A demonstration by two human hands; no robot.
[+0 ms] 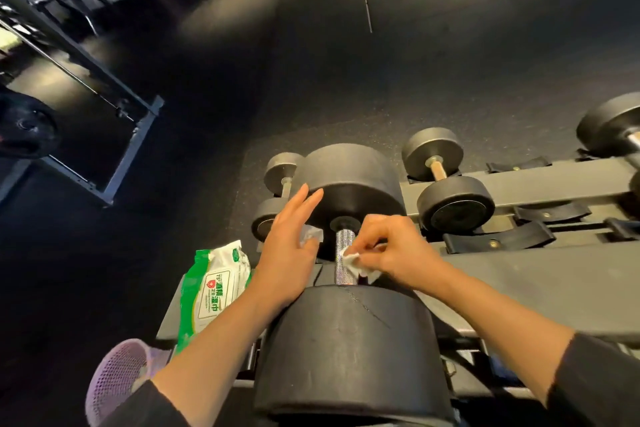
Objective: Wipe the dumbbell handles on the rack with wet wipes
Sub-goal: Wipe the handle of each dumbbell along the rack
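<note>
Your dumbbell handle (345, 255) reads as bright knurled metal, rough-textured; its heads (349, 340) are matt black, scuffed rubber by look; your wipe (353, 262) is thin white cloth-like sheet; the pack (211, 291) is glossy plastic film.

Only one item carries print: the wet-wipe pack (213, 291), green and white, lying on the rack's end just beside the left forearm; its label shows a red shield badge with a white cross, then large green Chinese characters, upside down from here, reading roughly 酒精湿巾; "75" appears beside them, uncertain; smaller lines too blurred to read; dumbbell markings not legible.
</note>
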